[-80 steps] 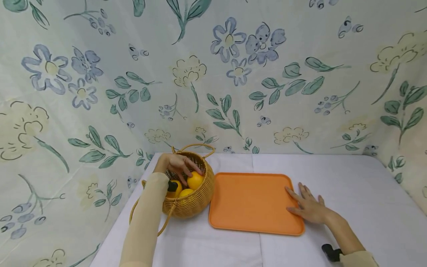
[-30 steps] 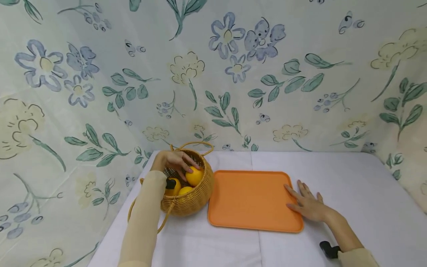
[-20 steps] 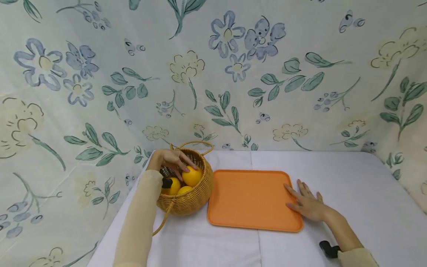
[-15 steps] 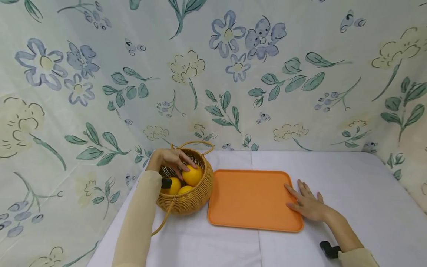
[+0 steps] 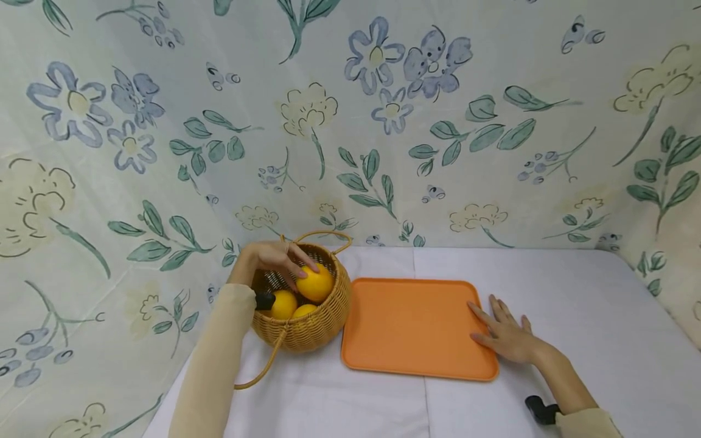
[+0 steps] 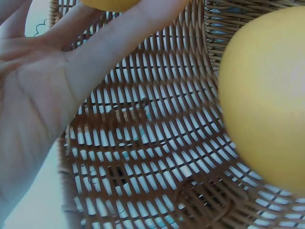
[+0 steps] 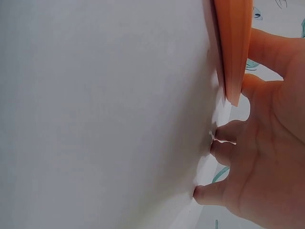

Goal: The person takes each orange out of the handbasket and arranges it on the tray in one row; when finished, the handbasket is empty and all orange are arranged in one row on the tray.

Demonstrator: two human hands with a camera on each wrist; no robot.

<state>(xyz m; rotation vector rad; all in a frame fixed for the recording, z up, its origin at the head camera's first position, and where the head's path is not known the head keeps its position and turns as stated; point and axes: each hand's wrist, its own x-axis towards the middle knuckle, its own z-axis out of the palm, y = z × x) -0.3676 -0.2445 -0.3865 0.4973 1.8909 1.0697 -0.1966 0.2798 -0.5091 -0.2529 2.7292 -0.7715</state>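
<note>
Orange tray (image 5: 413, 328), yellow fruit (image 5: 316, 285), tan basket (image 5: 317, 331), blue-green floral backdrop (image 5: 350, 128).

From the basket (image 5: 320, 328), passage runs toward three o'clock over the tray (image 5: 416, 328) until the right hand (image 5: 506, 337). The raised handle (image 5: 323, 232) obstructs one o'clock.

The left hand (image 5: 276, 258) angles downward from a bent wrist; the right hand (image 5: 510, 339) spreads its fingers.
</note>
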